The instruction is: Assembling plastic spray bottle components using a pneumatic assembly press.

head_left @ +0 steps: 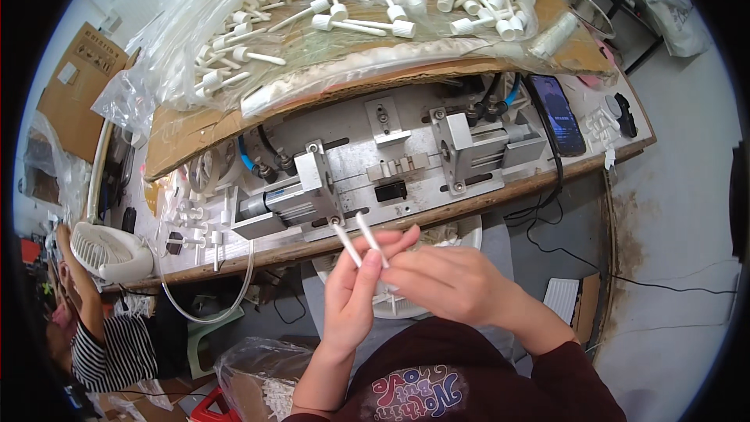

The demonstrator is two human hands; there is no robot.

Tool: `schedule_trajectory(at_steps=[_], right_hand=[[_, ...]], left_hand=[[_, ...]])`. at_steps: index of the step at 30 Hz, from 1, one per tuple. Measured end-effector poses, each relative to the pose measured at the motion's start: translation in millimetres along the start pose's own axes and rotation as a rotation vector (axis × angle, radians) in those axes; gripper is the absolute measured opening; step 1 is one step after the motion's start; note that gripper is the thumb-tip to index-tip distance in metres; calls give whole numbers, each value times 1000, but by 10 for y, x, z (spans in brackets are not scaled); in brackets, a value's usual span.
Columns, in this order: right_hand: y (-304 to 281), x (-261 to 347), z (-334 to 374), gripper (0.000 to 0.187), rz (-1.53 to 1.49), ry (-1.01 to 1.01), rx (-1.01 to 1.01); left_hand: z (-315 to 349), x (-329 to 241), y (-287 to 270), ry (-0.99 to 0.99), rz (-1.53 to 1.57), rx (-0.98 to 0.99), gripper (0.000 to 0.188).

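My left hand (353,297) is closed, thumb and fingers pinching a slim white plastic rod (347,244) that points up and away from me. My right hand (449,277) meets it from the right, its fingers closed around the lower part of a second white rod (369,233). The two rods slant side by side, apart at their tips. Fingers hide their lower ends. Both hands are in front of the near table edge, just below a metal clamping fixture (398,207) with a cylinder block at each side.
A plastic-lined cardboard sheet (187,137) bears many ribbed white caps with rods (332,23). A phone (556,113) lies right of the fixture; loose white pieces (195,227) lie left. A white fan (113,252) stands left, near another person (109,352). A white basin (469,234) sits below my hands.
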State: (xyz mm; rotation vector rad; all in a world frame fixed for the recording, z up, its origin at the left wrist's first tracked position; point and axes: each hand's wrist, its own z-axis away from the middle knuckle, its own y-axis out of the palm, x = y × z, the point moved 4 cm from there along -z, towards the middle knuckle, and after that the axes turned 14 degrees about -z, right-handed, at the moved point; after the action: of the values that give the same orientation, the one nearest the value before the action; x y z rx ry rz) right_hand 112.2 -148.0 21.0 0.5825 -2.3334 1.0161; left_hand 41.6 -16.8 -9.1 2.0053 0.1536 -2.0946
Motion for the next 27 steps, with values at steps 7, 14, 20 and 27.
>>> schedule_trajectory(at_steps=[7,14,20,27], right_hand=[[-129,-301,-147,30,215,85,-118],[-12,-342,-338,18,501,64,59],[-32,-326,-376,20,517,118,122],[-153,-314,-486,24,296,195,101]], left_hand=[[39,-48,-270,31,-224,-167,35],[84,-144,-211,37,71,-115,71],[75,-214,-296,165,-178,-162,55],[127,-327,-353,346,-485,-319,41]])
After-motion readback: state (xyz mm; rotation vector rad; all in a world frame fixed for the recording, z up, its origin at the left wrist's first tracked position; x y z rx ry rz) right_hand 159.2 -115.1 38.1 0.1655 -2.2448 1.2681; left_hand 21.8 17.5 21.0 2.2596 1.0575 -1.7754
